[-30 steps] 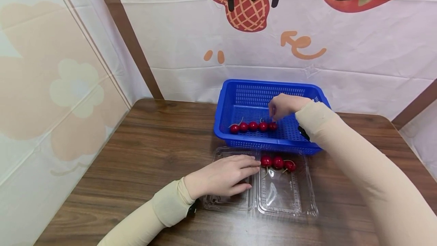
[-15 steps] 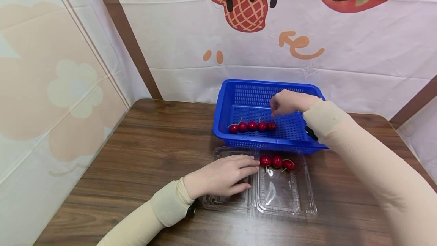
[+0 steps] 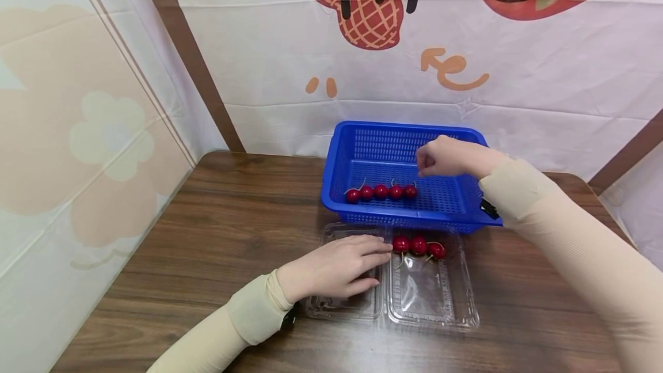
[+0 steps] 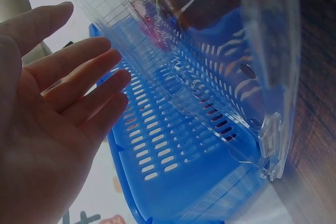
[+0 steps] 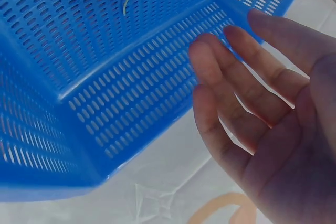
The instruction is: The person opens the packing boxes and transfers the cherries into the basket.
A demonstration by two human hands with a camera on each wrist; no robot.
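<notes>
A row of several red cherries (image 3: 381, 191) with stems lies along the near side of the blue plastic basket (image 3: 409, 221). Above the basket's right part is my right hand (image 3: 449, 158); in the right wrist view its fingers (image 5: 252, 85) are loosely bent with nothing between them. In front of the basket lies an opened clear plastic clamshell box (image 3: 419, 298), three cherries (image 3: 418, 246) lined up at the far end of its right half. My left hand (image 3: 339, 266) stretches over the left half, fingertips close to the leftmost cherry, holding nothing.
The brown wood-grain table (image 3: 228, 235) extends on both sides of the basket and box. A white printed cloth (image 3: 269, 62) hangs right behind the basket, and another cloth panel (image 3: 103, 160) stands along the left edge.
My right hand has let go of the rightmost cherry in the basket's row and moved up and to the right. The left hand stays in place.
</notes>
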